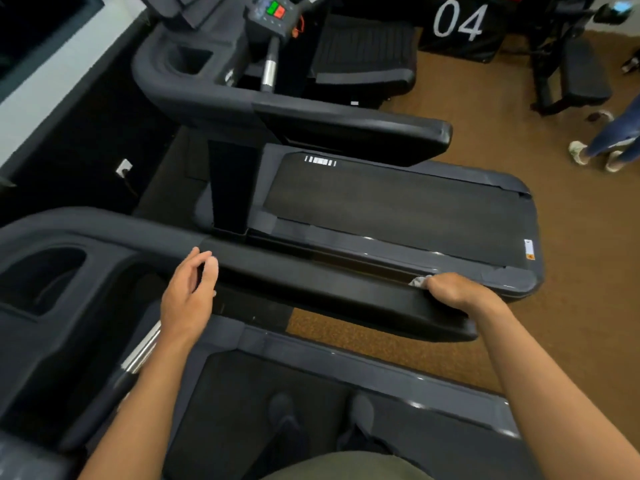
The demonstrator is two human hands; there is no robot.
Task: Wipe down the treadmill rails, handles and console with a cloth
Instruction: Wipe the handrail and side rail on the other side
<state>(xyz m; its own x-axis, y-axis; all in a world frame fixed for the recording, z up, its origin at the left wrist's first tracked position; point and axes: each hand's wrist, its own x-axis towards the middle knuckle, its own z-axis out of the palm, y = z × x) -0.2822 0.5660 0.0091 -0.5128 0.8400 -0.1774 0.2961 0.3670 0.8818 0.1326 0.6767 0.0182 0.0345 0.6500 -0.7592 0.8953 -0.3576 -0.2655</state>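
Observation:
I stand on a dark treadmill whose padded black side rail (pixel 329 289) runs from the console area at left to the right. My right hand (pixel 453 289) grips a small grey cloth (pixel 419 280) against the rail near its far end; only a corner of the cloth shows. Near the rail's console end hovers my left hand (pixel 188 292), fingers loosely curled and holding nothing. The console tray (pixel 45 275) with its cup recess is at the far left. A chrome handle (pixel 143 348) sits below my left forearm.
A second treadmill (pixel 398 206) stands just beyond the rail, with its own rail (pixel 346 128) and console (pixel 273 12). Brown carpet (pixel 519 133) lies to the right, where a person's legs and shoes (pixel 602 147) are. My shoes (pixel 287 420) rest on the belt.

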